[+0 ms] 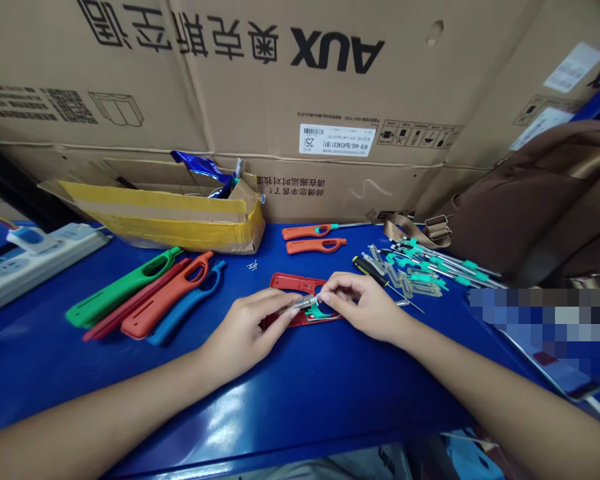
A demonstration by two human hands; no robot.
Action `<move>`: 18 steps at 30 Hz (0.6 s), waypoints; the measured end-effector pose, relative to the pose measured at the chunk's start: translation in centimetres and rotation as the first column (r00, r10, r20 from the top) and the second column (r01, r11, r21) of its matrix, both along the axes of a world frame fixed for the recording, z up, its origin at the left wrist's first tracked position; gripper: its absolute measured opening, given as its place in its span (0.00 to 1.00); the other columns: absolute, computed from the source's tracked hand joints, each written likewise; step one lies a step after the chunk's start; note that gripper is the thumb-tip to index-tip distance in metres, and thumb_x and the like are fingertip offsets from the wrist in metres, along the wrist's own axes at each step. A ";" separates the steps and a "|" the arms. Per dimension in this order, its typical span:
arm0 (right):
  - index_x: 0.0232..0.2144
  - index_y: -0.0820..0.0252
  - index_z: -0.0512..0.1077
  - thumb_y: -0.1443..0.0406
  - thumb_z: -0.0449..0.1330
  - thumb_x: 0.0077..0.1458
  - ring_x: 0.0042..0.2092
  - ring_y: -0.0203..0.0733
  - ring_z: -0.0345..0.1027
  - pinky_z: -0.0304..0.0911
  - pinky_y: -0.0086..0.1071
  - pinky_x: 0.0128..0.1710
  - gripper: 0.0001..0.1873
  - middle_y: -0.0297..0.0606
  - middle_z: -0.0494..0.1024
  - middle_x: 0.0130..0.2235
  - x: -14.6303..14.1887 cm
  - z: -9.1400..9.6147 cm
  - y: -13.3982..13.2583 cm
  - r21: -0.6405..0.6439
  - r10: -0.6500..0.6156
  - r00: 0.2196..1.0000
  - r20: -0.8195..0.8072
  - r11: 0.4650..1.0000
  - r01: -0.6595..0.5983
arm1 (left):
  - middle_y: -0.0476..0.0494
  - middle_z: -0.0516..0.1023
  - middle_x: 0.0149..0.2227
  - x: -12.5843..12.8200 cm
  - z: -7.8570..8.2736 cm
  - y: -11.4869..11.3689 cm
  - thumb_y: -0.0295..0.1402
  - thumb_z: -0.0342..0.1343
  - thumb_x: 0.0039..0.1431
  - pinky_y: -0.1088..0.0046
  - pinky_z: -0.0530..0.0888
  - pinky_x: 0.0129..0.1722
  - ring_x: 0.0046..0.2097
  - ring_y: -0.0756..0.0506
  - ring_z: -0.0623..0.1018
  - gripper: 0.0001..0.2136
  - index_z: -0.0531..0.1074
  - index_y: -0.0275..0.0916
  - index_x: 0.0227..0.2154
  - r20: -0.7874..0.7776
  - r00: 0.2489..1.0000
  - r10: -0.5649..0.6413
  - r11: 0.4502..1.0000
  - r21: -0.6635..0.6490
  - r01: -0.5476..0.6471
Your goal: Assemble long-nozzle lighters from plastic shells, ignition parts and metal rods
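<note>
My left hand [247, 327] is closed, thumb and fingers pinching a clear lighter fuel tank [303, 304] that points to the right. At the tank's pale right end, my right hand [367, 303] has its fingertips pinched together; what lies between them is hidden. Under both hands is a red lighter casing half [290, 282], lying on the blue table beside a second red half that my fingers partly cover. A teal trigger part [317, 311] with a thin wire shows in that nearer half.
Left of my hands lie green [125, 287], red, orange and blue lighter casings. Two orange lighters [315, 246] lie behind. Clear tanks [405, 283], teal-ended metal rods [450, 260] and a screwdriver [370, 269] are on the right. A yellow-taped box [170, 223] and power strip [45, 260] stand left.
</note>
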State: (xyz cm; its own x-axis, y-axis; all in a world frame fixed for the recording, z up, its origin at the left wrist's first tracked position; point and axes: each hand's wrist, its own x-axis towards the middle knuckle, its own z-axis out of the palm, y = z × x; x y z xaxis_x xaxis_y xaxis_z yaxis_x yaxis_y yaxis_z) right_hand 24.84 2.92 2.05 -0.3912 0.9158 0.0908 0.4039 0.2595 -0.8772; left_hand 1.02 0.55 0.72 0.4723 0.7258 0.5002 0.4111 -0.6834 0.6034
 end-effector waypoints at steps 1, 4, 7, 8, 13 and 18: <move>0.31 0.62 0.74 0.58 0.59 0.60 0.27 0.34 0.54 0.52 0.31 0.28 0.13 0.31 0.66 0.27 0.0 -0.1 0.0 0.014 0.000 1.000 0.004 1.000 0.000 | 0.43 0.84 0.43 0.0 0.0 0.0 0.27 0.56 0.68 0.77 0.77 0.44 0.43 0.49 0.83 0.10 0.79 0.36 0.48 -0.003 1.000 0.000 1.000 -0.007 0.000; 0.31 0.61 0.74 0.59 0.59 0.61 0.27 0.34 0.54 0.52 0.30 0.28 0.12 0.30 0.66 0.27 0.0 -0.3 0.1 0.048 0.003 1.000 0.012 0.999 -0.003 | 0.43 0.84 0.44 0.1 -0.1 0.2 0.27 0.55 0.68 0.77 0.77 0.44 0.43 0.48 0.83 0.10 0.79 0.36 0.48 -0.003 1.000 -0.004 1.000 -0.025 0.004; 0.31 0.60 0.74 0.61 0.58 0.63 0.27 0.34 0.55 0.54 0.30 0.28 0.10 0.30 0.66 0.27 0.1 -0.4 0.1 0.117 0.011 0.998 0.055 0.993 -0.017 | 0.44 0.83 0.43 0.0 0.3 0.3 0.27 0.55 0.69 0.76 0.77 0.43 0.42 0.48 0.82 0.10 0.78 0.37 0.48 -0.041 0.999 -0.017 0.999 -0.028 0.016; 0.32 0.60 0.74 0.62 0.58 0.63 0.28 0.34 0.57 0.55 0.30 0.29 0.09 0.31 0.68 0.29 0.1 -0.4 0.1 0.160 0.019 0.997 0.078 0.987 -0.032 | 0.44 0.83 0.43 -0.2 0.6 0.4 0.28 0.54 0.69 0.74 0.76 0.43 0.42 0.48 0.81 0.10 0.78 0.37 0.49 -0.068 0.997 -0.022 1.000 -0.018 0.021; 0.44 0.58 0.74 0.66 0.62 0.60 0.44 0.40 0.69 0.65 0.35 0.46 0.08 0.40 0.74 0.44 0.8 0.4 -0.3 0.360 0.113 0.970 0.214 0.914 -0.186 | 0.43 0.83 0.42 -1.5 2.5 0.5 0.29 0.54 0.68 0.64 0.75 0.46 0.44 0.43 0.78 0.11 0.79 0.40 0.49 -0.307 0.950 -0.060 0.995 0.056 0.081; 0.56 0.55 0.71 0.63 0.65 0.60 0.55 0.46 0.66 0.62 0.42 0.57 0.21 0.43 0.73 0.54 1.3 0.6 -0.2 0.379 0.231 0.893 0.386 0.842 -0.383 | 0.42 0.81 0.41 -2.0 3.7 0.4 0.30 0.53 0.68 0.63 0.75 0.45 0.43 0.42 0.78 0.12 0.81 0.42 0.48 -0.435 0.898 -0.073 0.997 0.003 0.082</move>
